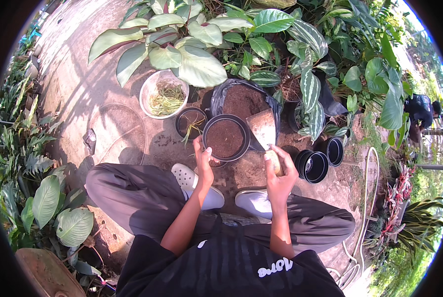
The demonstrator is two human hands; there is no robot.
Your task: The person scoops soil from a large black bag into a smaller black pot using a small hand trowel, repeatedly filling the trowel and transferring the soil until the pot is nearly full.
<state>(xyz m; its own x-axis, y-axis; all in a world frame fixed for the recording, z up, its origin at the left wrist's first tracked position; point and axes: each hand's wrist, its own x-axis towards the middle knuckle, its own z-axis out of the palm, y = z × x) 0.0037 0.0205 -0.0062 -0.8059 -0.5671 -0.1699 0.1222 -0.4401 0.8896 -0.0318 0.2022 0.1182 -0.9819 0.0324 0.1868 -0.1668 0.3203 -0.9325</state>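
Observation:
My left hand point(204, 163) grips the left rim of a round black plastic pot point(246, 143), which is filled with brown soil point(226, 138). In my right hand point(282, 172) is the wooden handle point(275, 163) of a trowel. Its broad metal blade point(263, 126), smeared with soil, points away from me beside the pot's right rim. Behind both lies an open black plastic bag point(221, 89) holding loose potting soil point(243, 101). Just left of the held pot, a smaller black pot point(182, 135) contains a thin, yellowish plant point(194, 126).
A white bucket point(143, 98) of cut plant pieces stands far left of the bag. Empty black pots point(312, 167) sit at right, near a pale hose point(366, 208). Leafy potted plants point(202, 55) overhang the back. Another person point(420, 115) bends at the far right.

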